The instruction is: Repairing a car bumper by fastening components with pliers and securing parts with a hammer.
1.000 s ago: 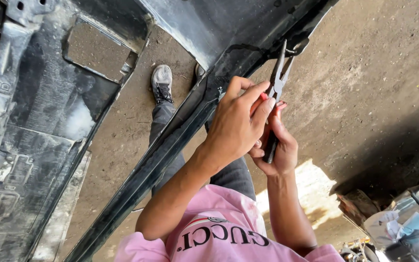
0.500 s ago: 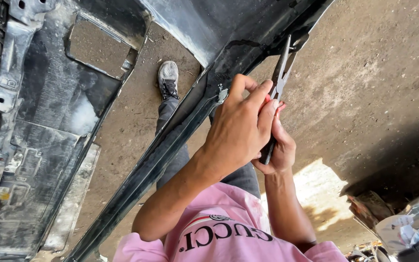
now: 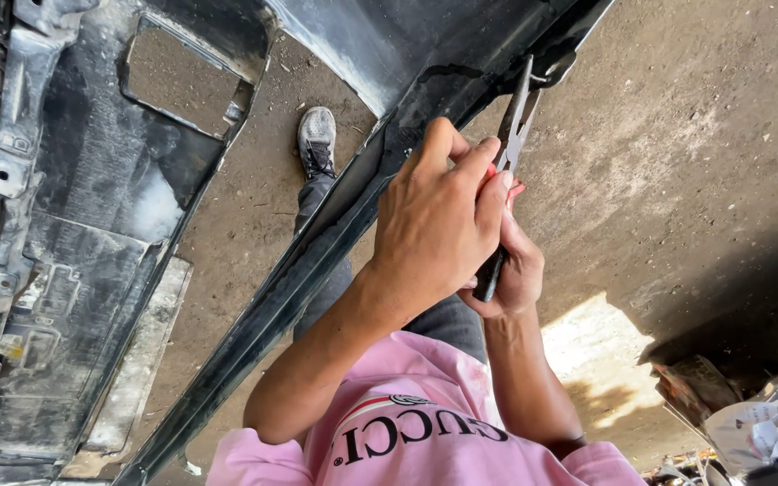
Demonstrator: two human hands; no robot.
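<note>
A pair of pliers (image 3: 508, 171) is standing near the centre of the frame, a little to the right, with its metal nose pointing up toward the top edge and its dark handles running down between both hands. The left hand (image 3: 438, 225) is lying over the handles from the left side, its fingers (image 3: 483, 175) curling tightly around the upper part of the grip, where a bit of red covering is peeking out. The right hand (image 3: 517, 270) is sitting just below and behind it, closing around the lower end of the handles, so both hands are gripping the same tool. The nose of the pliers is touching the rim of a long black car bumper (image 3: 317, 261), at the small bracket near the top of the frame; whether the tips are pinching anything there cannot be told. The bumper edge is running diagonally from the lower left to the upper right, and its dusty grey inner side, with a rectangular cutout, is filling the left of the frame. Between those parts a grey shoe (image 3: 317, 139) is resting on the dirt ground (image 3: 677, 162). A pink shirt (image 3: 425, 432) is filling the bottom centre, and crumpled scrap (image 3: 758, 423) is lying in the lower right corner.
</note>
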